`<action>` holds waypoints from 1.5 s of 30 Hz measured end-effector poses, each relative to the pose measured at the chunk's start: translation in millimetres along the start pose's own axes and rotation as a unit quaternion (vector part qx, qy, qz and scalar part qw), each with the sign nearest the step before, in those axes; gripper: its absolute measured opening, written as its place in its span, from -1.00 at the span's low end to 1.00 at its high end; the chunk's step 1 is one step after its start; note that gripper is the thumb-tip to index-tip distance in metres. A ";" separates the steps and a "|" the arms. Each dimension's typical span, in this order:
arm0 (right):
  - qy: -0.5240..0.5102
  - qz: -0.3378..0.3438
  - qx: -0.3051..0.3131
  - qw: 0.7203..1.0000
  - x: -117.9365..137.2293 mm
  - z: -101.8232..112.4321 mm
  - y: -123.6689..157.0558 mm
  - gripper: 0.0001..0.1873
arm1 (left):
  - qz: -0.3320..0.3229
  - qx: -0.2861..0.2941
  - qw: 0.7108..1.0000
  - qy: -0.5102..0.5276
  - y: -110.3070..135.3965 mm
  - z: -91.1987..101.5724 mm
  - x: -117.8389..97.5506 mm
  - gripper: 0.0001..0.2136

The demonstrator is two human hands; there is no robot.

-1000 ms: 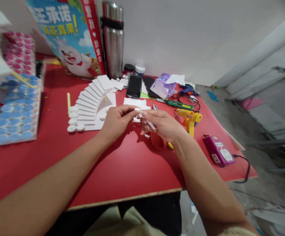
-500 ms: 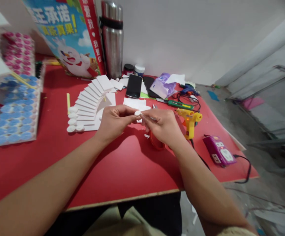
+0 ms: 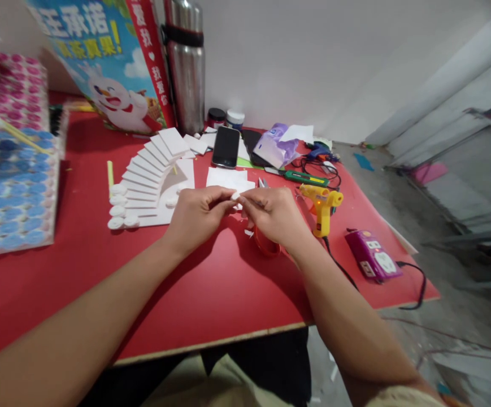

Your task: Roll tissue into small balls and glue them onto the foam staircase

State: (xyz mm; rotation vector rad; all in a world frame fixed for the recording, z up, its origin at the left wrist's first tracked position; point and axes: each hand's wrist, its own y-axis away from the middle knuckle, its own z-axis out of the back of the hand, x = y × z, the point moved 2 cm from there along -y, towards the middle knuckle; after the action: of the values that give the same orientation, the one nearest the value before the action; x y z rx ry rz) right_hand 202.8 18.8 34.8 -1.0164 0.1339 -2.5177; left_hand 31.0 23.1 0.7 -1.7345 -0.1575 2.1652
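Observation:
My left hand (image 3: 197, 215) and my right hand (image 3: 270, 213) meet above the red table (image 3: 211, 288), fingertips pinched together on a small white foam piece (image 3: 235, 196). Both hands are closed around it. Just left of my left hand stands a white foam spiral staircase model (image 3: 147, 175) with round white pads along its lower edge. White foam sheets (image 3: 228, 178) lie right behind my hands. Red-handled scissors (image 3: 267, 246) lie under my right wrist.
A yellow glue gun (image 3: 322, 204) and a purple power strip (image 3: 372, 255) sit to the right. Behind are a phone (image 3: 225, 146), a green cutter (image 3: 307, 178), a steel flask (image 3: 185, 62), a printed box (image 3: 101, 62) and small jars. A blue-and-pink dotted model (image 3: 14, 169) fills the left.
My hands have drawn closer together, and the right hand's fingers now pinch the small white piece beside the left's. The view has shifted slightly to the right.

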 end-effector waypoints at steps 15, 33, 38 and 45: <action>-0.095 0.019 0.028 0.995 -12.5 3.6 -1.5 -0.64 | 0.048 0.062 0.990 0.114 -10.7 5.5 5.2 -0.67; -0.057 0.062 -0.001 0.996 -3.7 0.1 -0.8 -0.66 | -0.059 0.000 0.992 0.110 -3.7 -2.0 8.5 -0.82; -0.036 0.080 -0.049 0.995 -1.5 -6.1 -0.4 -0.67 | -0.059 -0.050 0.991 0.110 -3.2 -3.9 7.4 -0.83; -0.254 -0.108 0.022 0.961 -6.5 -9.2 -7.3 -0.71 | 0.033 0.000 0.995 0.099 -8.4 4.9 11.3 -0.74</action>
State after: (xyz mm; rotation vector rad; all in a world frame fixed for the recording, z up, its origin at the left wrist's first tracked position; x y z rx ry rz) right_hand 198.2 27.5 25.7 -1.6974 -0.1931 -2.3341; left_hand 26.0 35.6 -5.9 -1.9674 -0.0494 2.0219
